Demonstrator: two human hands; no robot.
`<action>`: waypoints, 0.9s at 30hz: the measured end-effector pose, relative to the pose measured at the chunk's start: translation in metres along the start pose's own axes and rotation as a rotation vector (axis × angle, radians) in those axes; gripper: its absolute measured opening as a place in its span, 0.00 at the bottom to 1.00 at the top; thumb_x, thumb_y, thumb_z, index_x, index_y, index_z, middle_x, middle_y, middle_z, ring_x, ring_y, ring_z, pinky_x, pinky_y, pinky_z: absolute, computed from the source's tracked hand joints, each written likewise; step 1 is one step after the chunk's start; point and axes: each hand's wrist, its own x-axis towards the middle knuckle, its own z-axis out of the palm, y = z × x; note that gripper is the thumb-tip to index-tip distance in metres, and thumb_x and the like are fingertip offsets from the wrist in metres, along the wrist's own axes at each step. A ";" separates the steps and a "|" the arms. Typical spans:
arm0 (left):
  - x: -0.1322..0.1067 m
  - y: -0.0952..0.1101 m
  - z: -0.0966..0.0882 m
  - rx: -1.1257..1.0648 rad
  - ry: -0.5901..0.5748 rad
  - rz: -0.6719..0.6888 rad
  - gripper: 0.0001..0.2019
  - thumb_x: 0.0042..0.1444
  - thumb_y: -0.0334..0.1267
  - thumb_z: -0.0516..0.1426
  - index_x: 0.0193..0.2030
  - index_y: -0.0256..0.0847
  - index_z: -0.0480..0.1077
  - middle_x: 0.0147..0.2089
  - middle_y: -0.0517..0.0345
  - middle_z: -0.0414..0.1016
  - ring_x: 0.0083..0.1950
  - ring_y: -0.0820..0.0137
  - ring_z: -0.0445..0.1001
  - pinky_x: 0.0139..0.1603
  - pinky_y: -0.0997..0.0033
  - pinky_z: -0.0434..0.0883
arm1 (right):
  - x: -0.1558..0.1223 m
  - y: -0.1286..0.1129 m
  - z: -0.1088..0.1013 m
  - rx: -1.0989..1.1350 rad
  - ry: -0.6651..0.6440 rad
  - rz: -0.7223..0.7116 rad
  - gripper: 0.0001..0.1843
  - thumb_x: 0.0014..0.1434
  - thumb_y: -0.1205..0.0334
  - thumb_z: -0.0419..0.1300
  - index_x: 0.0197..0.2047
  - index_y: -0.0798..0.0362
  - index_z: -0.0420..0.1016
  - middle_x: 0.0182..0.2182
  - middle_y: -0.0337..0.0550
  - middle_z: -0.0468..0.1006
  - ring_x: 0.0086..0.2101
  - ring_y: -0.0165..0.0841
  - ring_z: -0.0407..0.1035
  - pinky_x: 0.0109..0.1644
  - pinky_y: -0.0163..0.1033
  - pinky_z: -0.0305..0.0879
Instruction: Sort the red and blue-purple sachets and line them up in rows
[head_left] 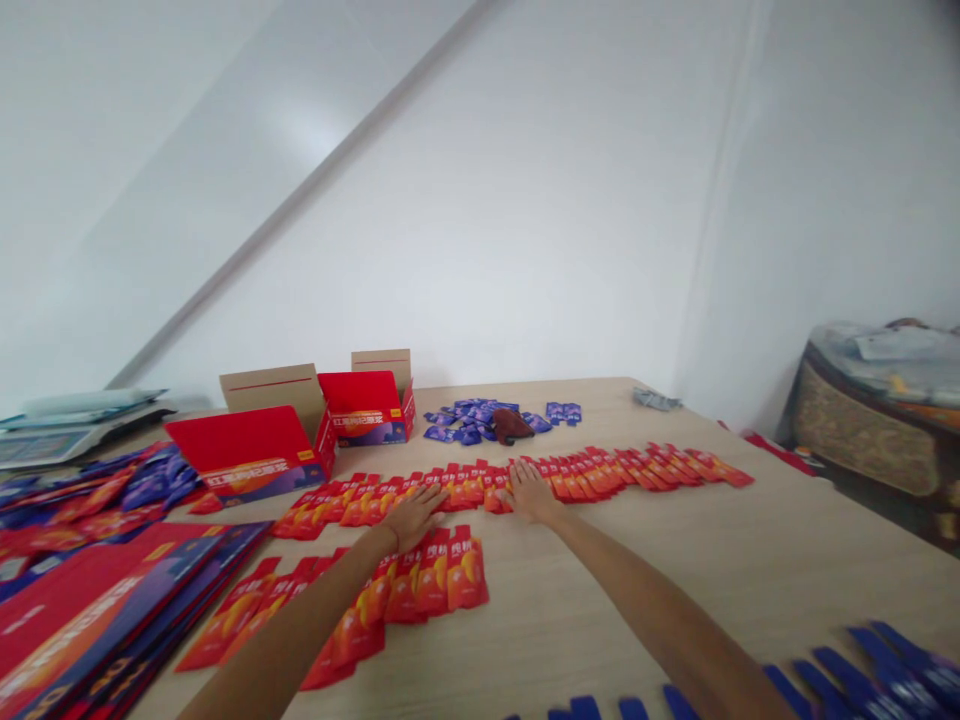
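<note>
A long row of red and orange sachets (600, 470) lies fanned across the wooden table (750, 560). My left hand (414, 517) rests flat on that row, left of its middle, fingers stretched out. My right hand (529, 492) lies flat on the row's middle, fingers spread, holding nothing. A second, shorter row of red sachets (420, 585) lies nearer to me, partly under my left forearm.
Two open red cardboard boxes (255, 450) (371, 405) stand behind the row. A pile of small blue packets (480, 418) with a dark brown object lies farther back. Flat red and blue cartons (97, 610) are stacked at left, blue sachets (862, 680) at the near right edge. A scale (67, 425) sits far left.
</note>
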 end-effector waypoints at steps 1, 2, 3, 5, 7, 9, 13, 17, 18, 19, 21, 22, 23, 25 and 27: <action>-0.001 0.000 -0.003 0.002 0.003 -0.001 0.32 0.74 0.57 0.41 0.77 0.43 0.55 0.77 0.46 0.54 0.78 0.53 0.52 0.76 0.47 0.53 | -0.001 0.005 -0.001 0.003 0.011 -0.008 0.44 0.72 0.40 0.36 0.75 0.68 0.54 0.74 0.61 0.51 0.74 0.46 0.42 0.76 0.52 0.39; -0.002 0.000 -0.005 0.004 0.009 -0.001 0.32 0.74 0.57 0.41 0.77 0.44 0.55 0.78 0.46 0.54 0.78 0.52 0.53 0.75 0.46 0.54 | -0.003 0.010 -0.003 0.004 0.023 -0.015 0.43 0.72 0.41 0.35 0.76 0.66 0.51 0.75 0.59 0.50 0.75 0.45 0.39 0.76 0.52 0.36; -0.002 0.001 -0.008 0.007 0.019 0.000 0.32 0.74 0.57 0.41 0.77 0.44 0.55 0.78 0.46 0.53 0.78 0.51 0.52 0.75 0.45 0.54 | -0.005 0.016 -0.005 0.006 0.030 -0.020 0.43 0.73 0.41 0.34 0.77 0.65 0.50 0.75 0.58 0.48 0.75 0.44 0.38 0.77 0.52 0.34; 0.000 0.008 -0.013 0.011 0.045 0.008 0.32 0.74 0.57 0.41 0.77 0.45 0.53 0.78 0.45 0.51 0.78 0.49 0.50 0.75 0.41 0.53 | -0.009 0.029 -0.007 0.008 0.020 -0.017 0.42 0.73 0.41 0.34 0.78 0.62 0.49 0.75 0.56 0.49 0.75 0.44 0.39 0.76 0.54 0.33; 0.008 0.021 -0.016 0.014 0.065 0.026 0.32 0.74 0.58 0.41 0.78 0.45 0.52 0.79 0.45 0.50 0.79 0.49 0.49 0.75 0.39 0.51 | -0.014 0.042 -0.008 0.014 -0.010 -0.014 0.41 0.72 0.40 0.35 0.77 0.59 0.52 0.75 0.54 0.52 0.74 0.44 0.43 0.76 0.54 0.36; 0.020 0.040 -0.016 0.013 0.070 0.058 0.32 0.74 0.58 0.42 0.78 0.46 0.51 0.79 0.45 0.49 0.79 0.49 0.48 0.75 0.39 0.51 | -0.016 0.054 -0.009 0.021 -0.012 -0.012 0.41 0.73 0.41 0.33 0.77 0.60 0.51 0.75 0.54 0.51 0.74 0.44 0.44 0.76 0.52 0.37; 0.056 0.086 -0.008 0.007 0.055 0.141 0.32 0.73 0.59 0.43 0.79 0.51 0.47 0.80 0.50 0.46 0.79 0.50 0.46 0.76 0.43 0.50 | -0.020 0.075 -0.012 0.020 0.031 0.004 0.41 0.73 0.43 0.33 0.77 0.62 0.50 0.75 0.57 0.48 0.74 0.45 0.40 0.76 0.53 0.37; 0.088 0.117 0.003 -0.001 0.056 0.187 0.31 0.74 0.59 0.42 0.79 0.54 0.45 0.81 0.53 0.43 0.80 0.50 0.43 0.77 0.41 0.47 | -0.026 0.098 -0.018 0.014 0.015 0.011 0.38 0.73 0.44 0.38 0.74 0.59 0.59 0.73 0.56 0.57 0.72 0.46 0.49 0.74 0.54 0.44; 0.093 0.119 0.006 -0.004 0.049 0.190 0.31 0.74 0.58 0.42 0.79 0.53 0.45 0.81 0.52 0.44 0.80 0.50 0.43 0.77 0.41 0.47 | -0.028 0.103 -0.020 0.012 0.027 0.013 0.37 0.74 0.44 0.37 0.75 0.58 0.59 0.73 0.55 0.58 0.72 0.45 0.50 0.74 0.53 0.44; 0.096 0.121 0.008 -0.007 0.038 0.194 0.32 0.74 0.58 0.42 0.79 0.52 0.46 0.80 0.51 0.45 0.80 0.50 0.44 0.77 0.41 0.47 | -0.031 0.109 -0.022 0.009 0.048 0.016 0.37 0.74 0.45 0.36 0.75 0.58 0.58 0.73 0.55 0.57 0.72 0.44 0.50 0.75 0.52 0.43; 0.099 0.119 0.010 -0.011 0.012 0.197 0.32 0.74 0.59 0.41 0.79 0.49 0.47 0.80 0.49 0.48 0.80 0.51 0.46 0.77 0.42 0.48 | -0.037 0.119 -0.026 0.000 0.094 0.019 0.36 0.75 0.48 0.34 0.75 0.57 0.56 0.74 0.53 0.56 0.72 0.42 0.49 0.76 0.52 0.40; 0.099 0.118 0.011 -0.013 0.000 0.196 0.33 0.74 0.59 0.41 0.79 0.48 0.48 0.79 0.48 0.48 0.79 0.51 0.46 0.77 0.42 0.48 | -0.040 0.124 -0.027 -0.004 0.109 0.019 0.35 0.75 0.49 0.34 0.75 0.56 0.58 0.74 0.52 0.57 0.72 0.42 0.48 0.76 0.52 0.38; 0.099 0.117 0.012 -0.013 -0.008 0.193 0.33 0.74 0.60 0.40 0.79 0.47 0.48 0.79 0.47 0.48 0.79 0.50 0.46 0.77 0.42 0.49 | -0.043 0.129 -0.028 -0.008 0.114 0.021 0.34 0.75 0.49 0.35 0.74 0.56 0.60 0.73 0.52 0.58 0.72 0.42 0.48 0.76 0.53 0.37; 0.098 0.115 0.011 -0.012 -0.017 0.183 0.34 0.73 0.60 0.39 0.79 0.46 0.47 0.80 0.47 0.47 0.80 0.49 0.45 0.76 0.40 0.49 | -0.048 0.138 -0.027 -0.009 0.105 0.030 0.33 0.74 0.49 0.38 0.72 0.55 0.64 0.71 0.52 0.62 0.72 0.44 0.49 0.75 0.54 0.39; 0.098 0.115 0.010 -0.010 -0.026 0.173 0.34 0.73 0.61 0.39 0.79 0.46 0.47 0.80 0.48 0.47 0.80 0.49 0.45 0.76 0.40 0.48 | -0.051 0.146 -0.024 -0.003 0.093 0.044 0.33 0.74 0.49 0.39 0.73 0.56 0.62 0.72 0.52 0.61 0.72 0.44 0.49 0.75 0.54 0.42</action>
